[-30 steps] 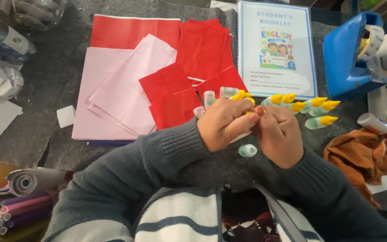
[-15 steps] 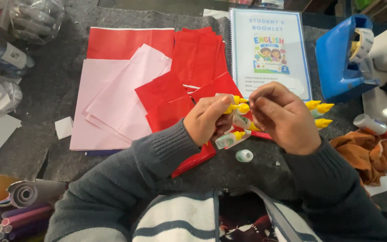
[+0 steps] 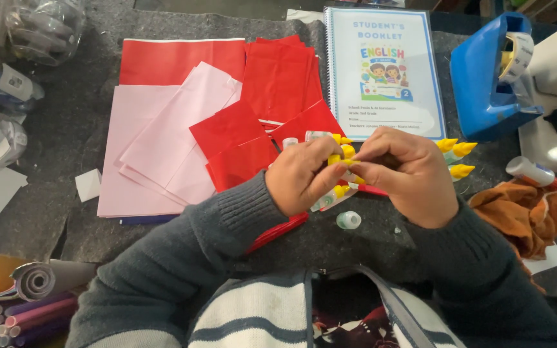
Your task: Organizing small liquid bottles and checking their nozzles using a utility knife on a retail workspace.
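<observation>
We pinch a small yellow-capped bottle (image 3: 338, 169) between our left hand (image 3: 301, 177) and right hand (image 3: 406, 174), fingers pressed together on it above the grey mat (image 3: 98, 148), right of the red paper sheets (image 3: 246, 138), apparently steadying it for gripping its cap.

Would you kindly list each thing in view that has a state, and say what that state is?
left hand: closed around several small yellow-capped bottles
right hand: fingers pinching at the same bottles
small clear bottle: lying loose on the table
booklet: closed, flat
red paper sheets: stacked, overlapping
pink paper sheets: spread flat
tape dispenser: loaded with a roll
orange cloth: crumpled
</observation>
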